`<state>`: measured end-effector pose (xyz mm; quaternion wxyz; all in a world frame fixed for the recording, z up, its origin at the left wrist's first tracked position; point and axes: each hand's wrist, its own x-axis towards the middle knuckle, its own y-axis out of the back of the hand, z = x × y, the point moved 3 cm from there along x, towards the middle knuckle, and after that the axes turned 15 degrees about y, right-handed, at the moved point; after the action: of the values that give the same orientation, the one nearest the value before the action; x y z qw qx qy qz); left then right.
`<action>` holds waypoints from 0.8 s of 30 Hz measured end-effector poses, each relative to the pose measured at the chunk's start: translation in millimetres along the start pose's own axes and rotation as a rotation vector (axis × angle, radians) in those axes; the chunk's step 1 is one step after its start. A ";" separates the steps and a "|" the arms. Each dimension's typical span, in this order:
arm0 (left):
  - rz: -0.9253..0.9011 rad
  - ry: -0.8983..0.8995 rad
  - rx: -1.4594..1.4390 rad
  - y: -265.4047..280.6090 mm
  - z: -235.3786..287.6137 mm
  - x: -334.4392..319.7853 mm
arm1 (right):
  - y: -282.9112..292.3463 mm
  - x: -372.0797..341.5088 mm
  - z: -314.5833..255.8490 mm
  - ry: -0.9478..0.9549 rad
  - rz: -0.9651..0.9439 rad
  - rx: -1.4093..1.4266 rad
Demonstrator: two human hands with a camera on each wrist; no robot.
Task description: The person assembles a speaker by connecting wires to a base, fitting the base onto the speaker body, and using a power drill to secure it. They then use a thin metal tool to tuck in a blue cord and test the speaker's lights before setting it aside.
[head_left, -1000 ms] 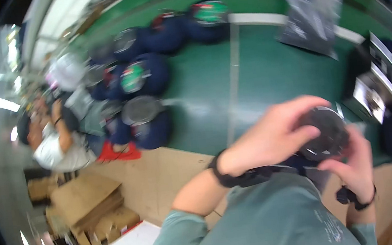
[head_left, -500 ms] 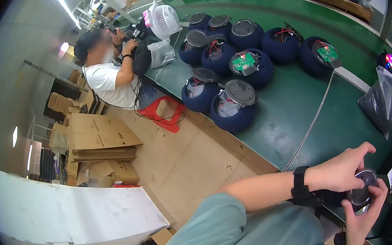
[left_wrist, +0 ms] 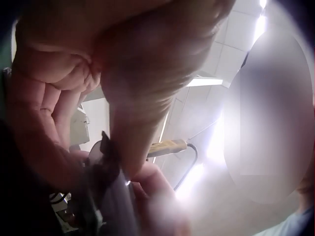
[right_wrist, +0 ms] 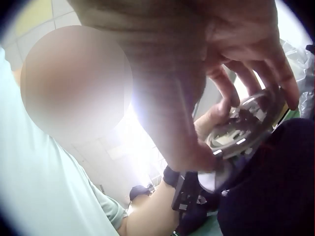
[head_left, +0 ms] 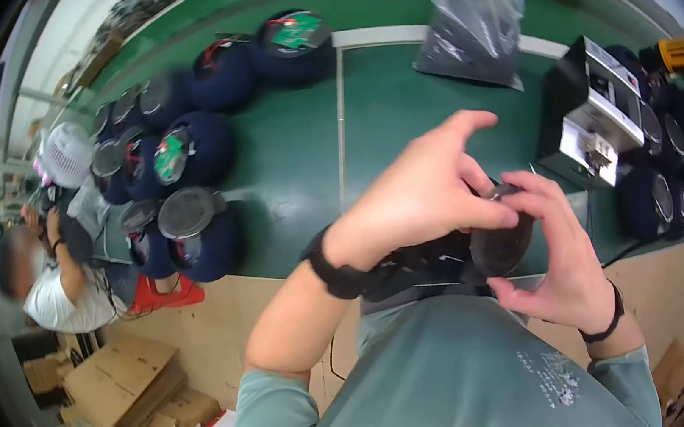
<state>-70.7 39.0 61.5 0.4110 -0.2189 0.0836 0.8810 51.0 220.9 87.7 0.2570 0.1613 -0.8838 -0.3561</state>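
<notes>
On the surface [head_left: 287, 152], balls [head_left: 212, 144] stand left and far right, a box [head_left: 590, 110] right, a bag [head_left: 468, 40] behind the lid [head_left: 500, 247]

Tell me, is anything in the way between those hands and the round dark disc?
Nothing visible is: the left hand and the right hand both hold the round dark disc directly, with nothing seen in between.
</notes>
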 end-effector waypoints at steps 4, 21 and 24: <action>0.329 -0.123 0.100 15.3 4.3 -16.1 | 5.0 -20.2 36.5 -0.327 0.216 0.609; 0.594 -0.468 0.632 -46.8 -38.3 -28.8 | -8.9 -40.5 60.8 -0.285 0.362 0.973; 0.717 -0.549 0.706 -57.0 -44.1 -35.5 | -9.4 -41.7 58.3 -0.149 0.275 0.847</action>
<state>6.7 37.2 40.3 0.1412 0.2105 0.3318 0.9086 52.7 265.8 31.0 0.1490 0.1072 -0.9809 0.0638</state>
